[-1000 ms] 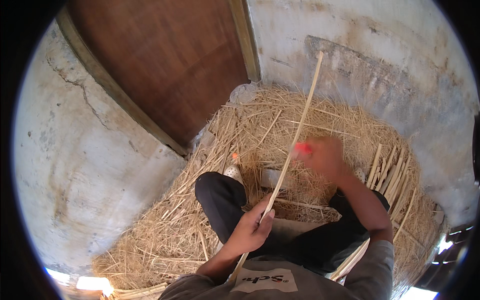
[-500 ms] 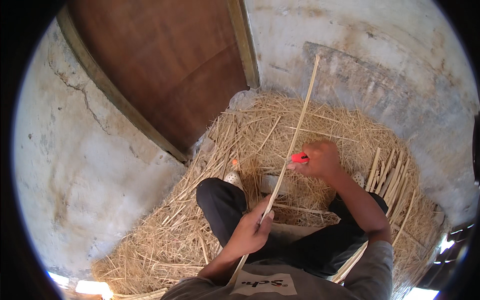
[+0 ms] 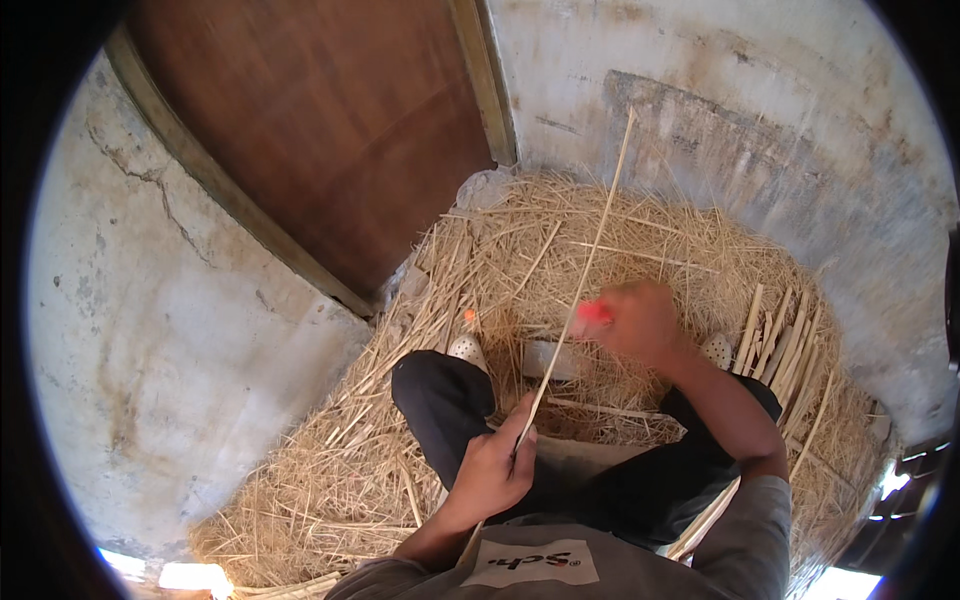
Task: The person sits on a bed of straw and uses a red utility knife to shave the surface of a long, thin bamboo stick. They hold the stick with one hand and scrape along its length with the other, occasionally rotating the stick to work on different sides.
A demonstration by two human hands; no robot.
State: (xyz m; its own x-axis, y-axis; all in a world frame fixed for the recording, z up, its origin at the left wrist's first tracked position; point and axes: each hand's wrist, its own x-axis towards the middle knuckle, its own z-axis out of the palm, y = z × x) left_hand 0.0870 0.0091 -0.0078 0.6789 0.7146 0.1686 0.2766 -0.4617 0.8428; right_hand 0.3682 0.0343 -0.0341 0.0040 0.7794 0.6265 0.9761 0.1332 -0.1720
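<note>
A person sits cross-legged on a thick layer of dry, straw-coloured shavings (image 3: pixel 630 235), wearing black cloth trousers (image 3: pixel 438 398) and a grey short-sleeved shirt (image 3: pixel 420 578). The left hand (image 3: pixel 495 470) is closed around the lower part of a long, thin, pale wooden strip (image 3: pixel 591 258), with the thumb along its side. The strip slants up and away to the right over the middle of the layer; its far tip shows past the layer's far edge, against the stained whitish plaster wall (image 3: pixel 740 50), and its lower end runs back beneath the left wrist toward the shirt.

The right hand (image 3: pixel 637 318), blurred, has its fingers curled around a small, bright red tool (image 3: pixel 594 312) just beside the middle of the strip. The blur hides whether the tool touches the strip.

Between two cream-coloured, perforated shoes (image 3: pixel 466 349) lies a flat grey block (image 3: pixel 550 359), part-covered by shavings. A small orange object (image 3: pixel 469 314) lies just beyond the left shoe. Near the layer's right edge, a bundle of pale split sticks (image 3: pixel 783 335) lies beside the right shoe. A brown wooden door (image 3: pixel 320 120) stands beyond the layer's far left edge.
</note>
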